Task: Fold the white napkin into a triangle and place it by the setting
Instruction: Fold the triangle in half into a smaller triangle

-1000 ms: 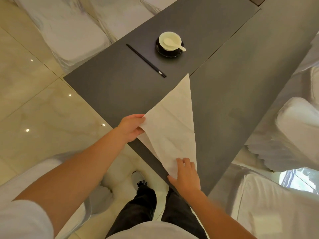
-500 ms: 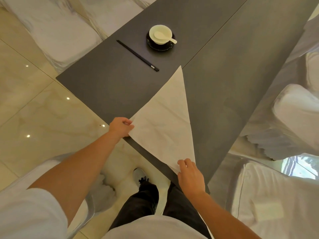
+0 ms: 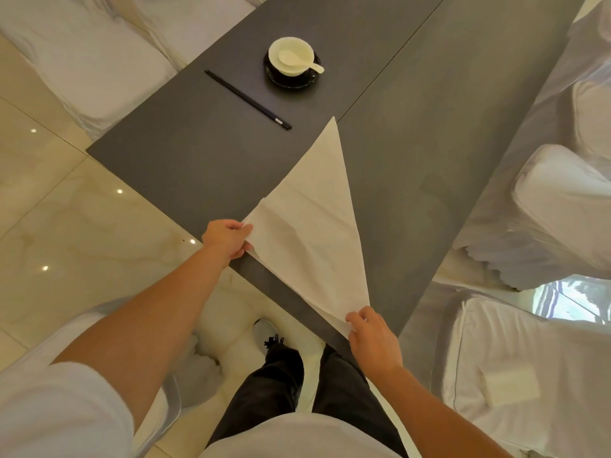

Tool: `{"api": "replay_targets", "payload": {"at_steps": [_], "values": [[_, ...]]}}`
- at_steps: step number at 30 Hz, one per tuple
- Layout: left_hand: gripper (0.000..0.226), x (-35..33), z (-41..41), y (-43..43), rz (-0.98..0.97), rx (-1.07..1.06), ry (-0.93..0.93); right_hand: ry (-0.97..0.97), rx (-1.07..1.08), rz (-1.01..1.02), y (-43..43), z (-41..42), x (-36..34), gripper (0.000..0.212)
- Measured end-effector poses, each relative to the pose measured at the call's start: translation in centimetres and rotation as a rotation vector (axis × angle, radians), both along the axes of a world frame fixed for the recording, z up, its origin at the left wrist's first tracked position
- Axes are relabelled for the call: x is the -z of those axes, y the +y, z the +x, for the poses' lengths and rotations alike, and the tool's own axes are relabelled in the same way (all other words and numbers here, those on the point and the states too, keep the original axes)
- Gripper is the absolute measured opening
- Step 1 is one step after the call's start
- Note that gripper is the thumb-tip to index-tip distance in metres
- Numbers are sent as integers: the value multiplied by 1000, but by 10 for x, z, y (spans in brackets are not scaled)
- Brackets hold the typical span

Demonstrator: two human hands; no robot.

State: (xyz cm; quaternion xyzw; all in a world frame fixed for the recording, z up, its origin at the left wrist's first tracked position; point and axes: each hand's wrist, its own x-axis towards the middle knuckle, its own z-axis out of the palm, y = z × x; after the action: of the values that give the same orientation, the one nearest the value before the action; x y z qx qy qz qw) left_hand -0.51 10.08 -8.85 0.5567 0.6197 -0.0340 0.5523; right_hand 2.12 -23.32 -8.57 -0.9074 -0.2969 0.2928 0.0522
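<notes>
The left hand pinches the left corner of the napkin between thumb and fingers at the near edge of the table. The right hand pinches the near corner of the same cloth, at about 5 o'clock from the left hand, its fingers closed on the fabric where that corner hangs just over the table edge.

The napkin is white and already lies folded in a long triangle. It rests flat on the dark grey table, with a few soft creases across the middle. Its far tip points to 12 o'clock and touches the seam that runs through the tabletop. Its long near side runs along the table edge between the two hands.

The chopsticks, a black pair, lie at about 11 o'clock from the napkin's tip, near it but apart. Beyond them, at 12 o'clock from the napkin, a white bowl sits on a black saucer, and a white spoon rests in the bowl with its handle over the rim toward 4 o'clock.

Chairs in white covers stand around the table.
</notes>
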Motion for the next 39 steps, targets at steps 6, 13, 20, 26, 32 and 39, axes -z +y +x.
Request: {"api": "replay_targets", "payload": {"at_steps": [6, 13, 20, 26, 32, 39], "values": [[22, -20, 15, 7, -400, 17, -479, 14, -29, -13, -5, 0, 6, 39], [12, 29, -14, 15, 23, -49, -57, 16, -111, -46, -11, 4, 11, 38], [6, 28, -12, 9, 193, 108, 4, -20, -142, -43, -33, 1, 9, 32], [11, 30, -19, 8, 326, 241, 30, -51, 42, 27, -47, 3, -6, 32], [14, 29, -20, 7, 351, 286, 71, 34, 395, 249, -48, 8, -25, 7], [12, 30, -18, 6, 420, 393, 123, -37, -115, -120, -58, -13, -1, 69]]}}
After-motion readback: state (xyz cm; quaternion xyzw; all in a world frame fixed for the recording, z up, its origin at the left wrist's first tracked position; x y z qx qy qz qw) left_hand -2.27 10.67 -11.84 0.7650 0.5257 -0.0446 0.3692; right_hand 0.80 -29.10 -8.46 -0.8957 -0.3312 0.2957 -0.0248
